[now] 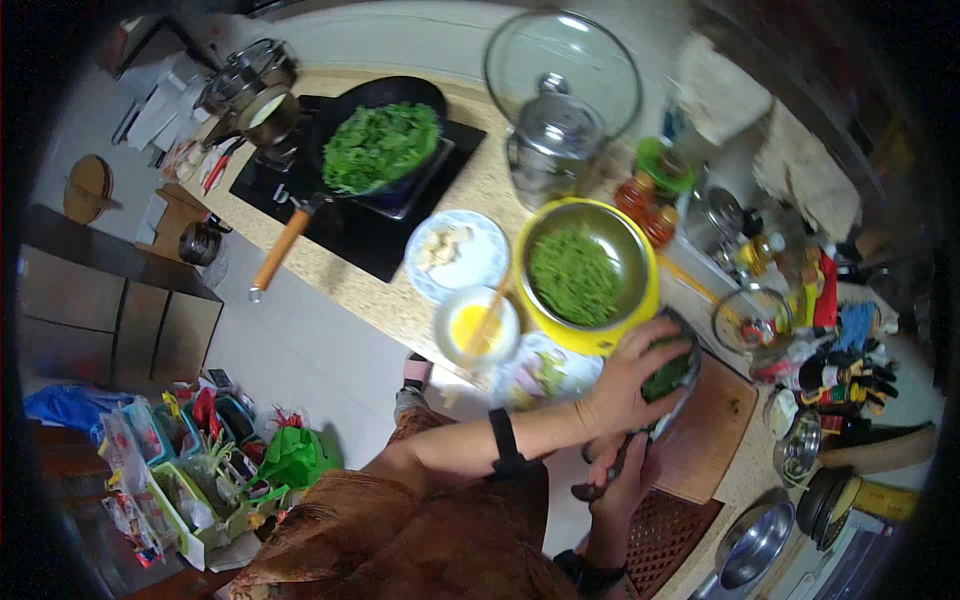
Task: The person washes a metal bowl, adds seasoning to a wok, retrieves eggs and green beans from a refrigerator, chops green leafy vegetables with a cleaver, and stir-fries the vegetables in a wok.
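Note:
My left hand (637, 371) spreads over a clump of dark green leaves (666, 375) and holds it against a wide dark blade. My right hand (626, 480) grips the dark handle (616, 466) of what looks like a cleaver, whose blade lies under the leaves, mostly hidden. Below them is a wooden cutting board (724, 427). Just left of my left hand, a steel bowl (636, 259) holds finely cut greens (574, 274) and sits in a yellow basin (555, 334). A patterned plate (581, 367) with pale and green pieces lies beside my left wrist.
A black wok (405, 90) heaped with leafy greens (382, 146) stands on the cooktop (382, 251), its wooden handle (281, 251) jutting over the counter edge. Nearby are a bowl of beaten egg (469, 326) with chopsticks, a plate (472, 270), a glass lid (562, 60) and a steel pan (757, 540).

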A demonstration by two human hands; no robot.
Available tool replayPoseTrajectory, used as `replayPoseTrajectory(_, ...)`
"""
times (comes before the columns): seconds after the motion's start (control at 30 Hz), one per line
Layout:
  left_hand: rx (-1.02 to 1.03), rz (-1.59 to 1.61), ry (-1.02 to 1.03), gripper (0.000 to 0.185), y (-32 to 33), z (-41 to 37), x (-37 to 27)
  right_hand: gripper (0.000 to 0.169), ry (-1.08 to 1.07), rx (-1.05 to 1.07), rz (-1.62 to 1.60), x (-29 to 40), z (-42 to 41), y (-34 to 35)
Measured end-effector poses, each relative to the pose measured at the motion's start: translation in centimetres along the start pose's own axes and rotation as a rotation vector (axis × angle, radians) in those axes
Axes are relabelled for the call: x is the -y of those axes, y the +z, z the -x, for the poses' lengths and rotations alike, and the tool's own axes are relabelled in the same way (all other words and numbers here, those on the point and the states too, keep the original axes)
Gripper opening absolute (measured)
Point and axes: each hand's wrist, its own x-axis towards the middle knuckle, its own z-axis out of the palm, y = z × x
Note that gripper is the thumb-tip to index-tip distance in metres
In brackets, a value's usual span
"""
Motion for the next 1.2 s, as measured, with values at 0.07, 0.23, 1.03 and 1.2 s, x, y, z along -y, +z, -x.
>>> replayPoseTrajectory(0.07,-0.078,-0.108,0.064,0.062,-8.2,-2.8,0.4,0.030,-0.077,0.170,0.033,-0.1,-0.5,7.6)
replayPoseTrajectory(0.23,-0.190,-0.382,0.172,0.052,-28.0,-9.9,1.6,0.027,-0.151,0.353,0.005,-1.2,-2.1,26.7)
replayPoseTrajectory(1.03,-0.037,-0.673,0.023,0.031,-50.7,-18.7,14.8,0.024,-0.146,-0.075,-0.048,-2.6,1.7,25.3)
replayPoseTrajectory(1.2,0.140,-0.436,0.037,0.019,-39.8,-17.6,5.2,0.020,-0.237,-0.454,0.109,-3.7,2.5,9.8)
